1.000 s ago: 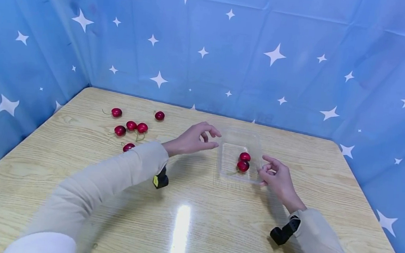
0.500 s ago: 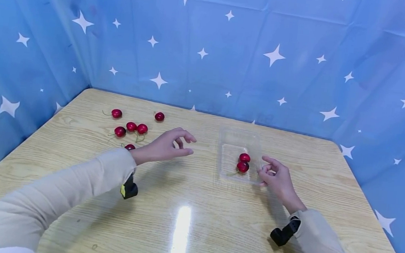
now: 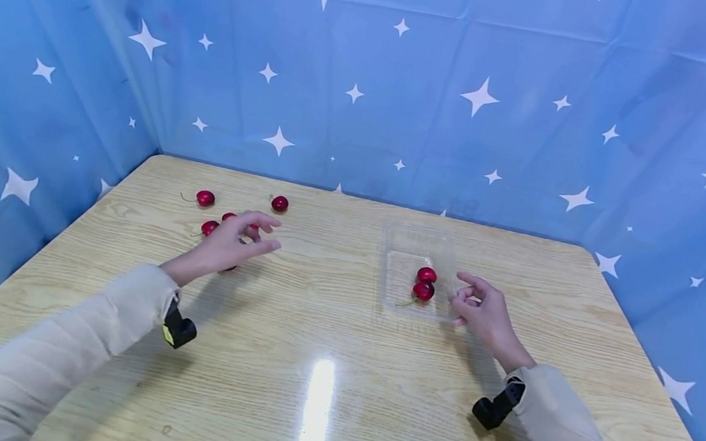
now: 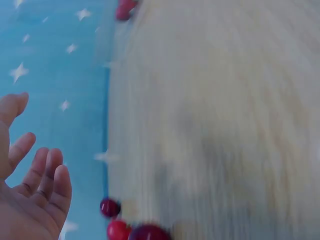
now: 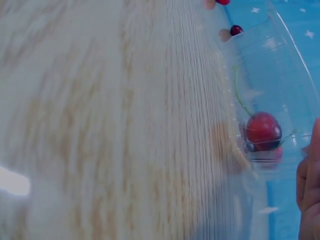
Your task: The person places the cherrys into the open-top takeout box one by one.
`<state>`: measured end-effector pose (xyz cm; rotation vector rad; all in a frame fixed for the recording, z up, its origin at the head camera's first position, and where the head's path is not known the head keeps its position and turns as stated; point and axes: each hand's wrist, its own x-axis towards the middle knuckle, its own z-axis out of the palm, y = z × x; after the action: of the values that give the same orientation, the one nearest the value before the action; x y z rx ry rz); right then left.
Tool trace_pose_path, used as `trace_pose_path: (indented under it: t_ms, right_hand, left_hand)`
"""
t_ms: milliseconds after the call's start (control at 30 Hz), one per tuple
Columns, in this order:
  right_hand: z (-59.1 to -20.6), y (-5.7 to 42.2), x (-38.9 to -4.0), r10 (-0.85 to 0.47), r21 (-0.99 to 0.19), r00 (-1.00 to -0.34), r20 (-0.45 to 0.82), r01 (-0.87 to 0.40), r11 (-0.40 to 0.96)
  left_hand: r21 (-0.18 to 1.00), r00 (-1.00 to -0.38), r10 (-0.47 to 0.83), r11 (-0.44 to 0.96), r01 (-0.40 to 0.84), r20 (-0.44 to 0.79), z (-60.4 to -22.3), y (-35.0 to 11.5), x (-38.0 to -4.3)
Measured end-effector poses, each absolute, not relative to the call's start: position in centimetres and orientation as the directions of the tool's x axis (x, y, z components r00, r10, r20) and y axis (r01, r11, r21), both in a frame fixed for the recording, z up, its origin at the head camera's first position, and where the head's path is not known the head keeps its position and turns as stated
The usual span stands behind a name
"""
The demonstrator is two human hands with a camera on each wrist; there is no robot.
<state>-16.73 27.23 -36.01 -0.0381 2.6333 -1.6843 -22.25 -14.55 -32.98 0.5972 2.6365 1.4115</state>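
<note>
My left hand (image 3: pixel 225 244) hovers over the cherries at the table's left, fingers loosely spread and nothing held. It partly hides the nearest ones; a red cherry (image 3: pixel 209 227) shows beside it. Farther back lie a cherry with a long stem (image 3: pixel 206 198) and a darker cherry (image 3: pixel 279 203). My right hand (image 3: pixel 484 317) pinches the right side of a clear plastic container (image 3: pixel 395 280) near its front corner. Two cherries (image 3: pixel 424 292) rest inside it, one with its green stem plain in the right wrist view. The left wrist view shows the open palm (image 4: pixel 30 215) with cherries below.
The wooden table (image 3: pixel 252 366) reaches back to a blue curtain (image 3: pixel 367 131) with white stars, which also runs along both sides. A black wrist camera (image 3: pixel 180 328) hangs under the left sleeve and another black camera (image 3: pixel 496 405) under the right.
My left hand has moved left, away from beside the container to over the loose cherries, and covers some of them. My right hand and the container have stayed in place.
</note>
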Motion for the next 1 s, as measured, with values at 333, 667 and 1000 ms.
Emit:
trace_pose_path:
  t_ms: [333,667,1000]
  right_hand:
    - [-36.1,27.4,-16.8,-0.023,-0.908,-1.000,0.004,-0.013,0.420]
    - [-36.0,27.4,-16.9,-0.017,-0.899,-1.000,-0.005,-0.003,0.438]
    - [-36.0,27.3,-16.9,-0.017,-0.907,-1.000,-0.016,0.008,0.420]
  left_hand:
    - [0.811,-0.960,0.274,0.546,0.209,0.063,-34.0,-20.2,-23.4]
    - [0.794,-0.957,0.289,0.582,0.178,0.003,-36.1,-22.3,-22.9]
    - [0.766,-0.951,0.308,0.618,0.175,-0.032,-37.5,-22.5,-22.4]
